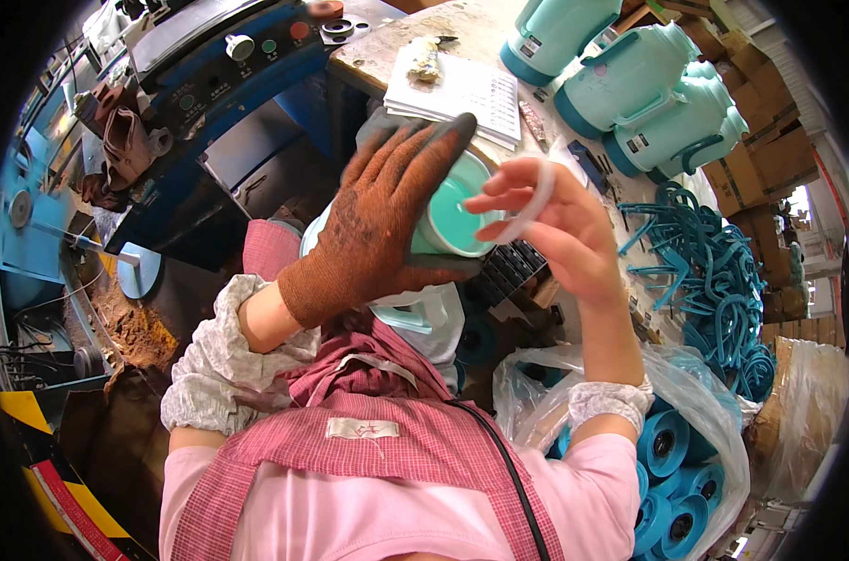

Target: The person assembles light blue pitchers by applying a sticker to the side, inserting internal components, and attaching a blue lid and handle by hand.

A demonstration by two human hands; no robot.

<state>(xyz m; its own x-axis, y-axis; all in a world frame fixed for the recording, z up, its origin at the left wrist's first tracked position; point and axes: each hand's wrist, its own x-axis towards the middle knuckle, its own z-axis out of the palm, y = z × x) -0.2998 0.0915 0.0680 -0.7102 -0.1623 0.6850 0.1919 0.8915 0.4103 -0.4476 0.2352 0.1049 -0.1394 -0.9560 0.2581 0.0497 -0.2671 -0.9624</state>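
Note:
My left hand (pixel 368 215), in a rusty-brown work glove with dark fingertips, is closed around a mint-green jug body (pixel 458 208) in front of my chest. The jug lies tilted, its round, pale-rimmed open end toward my right side. A mint handle piece (pixel 404 318) shows below the glove; most of the jug is hidden by the glove. My bare right hand (pixel 574 224) pinches a thin, translucent white ring (pixel 540 194) between curled fingers, right beside the jug's opening. Whether the ring touches the rim, I cannot tell.
Several mint jugs (pixel 611 79) and a paper stack (pixel 467 93) stand on the bench at the far side. Teal curved handles (pixel 724 290) are heaped at right. Below them, a plastic bag (pixel 527 383) holds teal round parts (pixel 668 444). A blue machine (pixel 200 93) is at left.

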